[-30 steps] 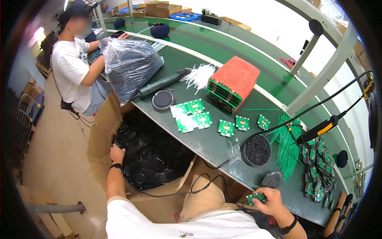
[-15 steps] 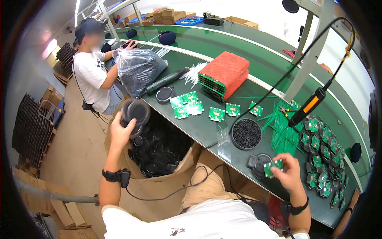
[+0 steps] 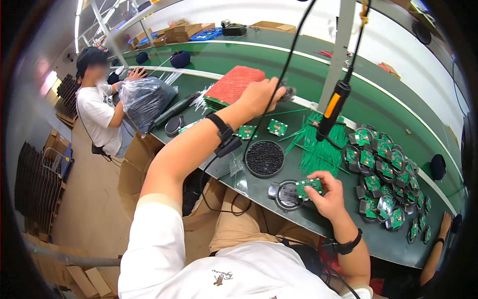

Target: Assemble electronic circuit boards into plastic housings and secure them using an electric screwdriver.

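The left arm (image 3: 184, 154) reached far over the bench (image 3: 378, 244), slanting up and to the right. The left hand (image 3: 261, 96) was beside the red pack (image 3: 234, 82) with its back facing up, and its fingers were clamped on a dark thing (image 3: 286, 93), too blurry to name. The right arm (image 3: 346, 226) was bent near the body. The right hand (image 3: 326, 194) pinched 1 board (image 3: 307, 189), with the thumb on top and the other fingers behind. The board was flat and green, and it covered the edge of a round black case (image 3: 288, 195); I could not tell if they touched. The case looked hard and lay on the dark, shiny bench. Near it stood a round dish (image 3: 265, 158) of tiny black bits. Thin green strips (image 3: 323, 152) lay in a messy heap. The red pack looked bumpy.
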Demonstrator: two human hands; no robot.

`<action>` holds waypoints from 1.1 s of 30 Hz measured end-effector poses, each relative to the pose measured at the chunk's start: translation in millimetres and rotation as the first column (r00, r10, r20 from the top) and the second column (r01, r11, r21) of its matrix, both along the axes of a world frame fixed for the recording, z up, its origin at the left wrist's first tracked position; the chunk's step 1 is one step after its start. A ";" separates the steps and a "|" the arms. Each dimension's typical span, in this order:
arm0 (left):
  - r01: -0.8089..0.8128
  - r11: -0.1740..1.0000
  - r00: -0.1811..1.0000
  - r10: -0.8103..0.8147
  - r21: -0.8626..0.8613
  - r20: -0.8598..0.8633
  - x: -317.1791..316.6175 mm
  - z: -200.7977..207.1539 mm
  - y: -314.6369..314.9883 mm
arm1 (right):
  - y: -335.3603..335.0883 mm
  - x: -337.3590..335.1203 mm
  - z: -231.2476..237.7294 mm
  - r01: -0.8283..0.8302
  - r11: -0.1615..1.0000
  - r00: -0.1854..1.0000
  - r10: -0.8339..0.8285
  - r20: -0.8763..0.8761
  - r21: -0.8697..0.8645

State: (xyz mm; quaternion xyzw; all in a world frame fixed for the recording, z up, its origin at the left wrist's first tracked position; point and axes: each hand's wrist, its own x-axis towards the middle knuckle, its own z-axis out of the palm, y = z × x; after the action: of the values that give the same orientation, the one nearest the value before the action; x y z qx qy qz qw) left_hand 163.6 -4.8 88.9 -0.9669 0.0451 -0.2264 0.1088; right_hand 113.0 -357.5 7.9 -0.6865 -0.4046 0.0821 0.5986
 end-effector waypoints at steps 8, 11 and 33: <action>0.093 0.984 0.995 -0.090 0.152 -0.032 7.5 -50.9 -5.8 | -1.0 2.8 -0.4 0.005 1.000 0.999 -0.004 0.034 -0.029; 0.047 0.992 0.998 -0.050 -0.116 -0.027 -9.5 -40.6 1.1 | 0.9 1.8 0.6 0.025 1.000 0.999 -0.025 0.032 -0.009; 0.289 0.044 0.830 0.486 -0.956 0.273 -250.0 -96.4 4.3 | -1.1 3.3 6.9 -0.200 0.906 0.956 0.096 -0.278 -0.374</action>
State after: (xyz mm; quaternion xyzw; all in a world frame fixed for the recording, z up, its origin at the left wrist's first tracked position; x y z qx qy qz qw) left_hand -86.4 -0.5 -7.5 -0.6575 -0.2280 -0.4462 -0.5627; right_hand 116.3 -358.6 14.8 -0.7445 -0.3511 0.2949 0.4852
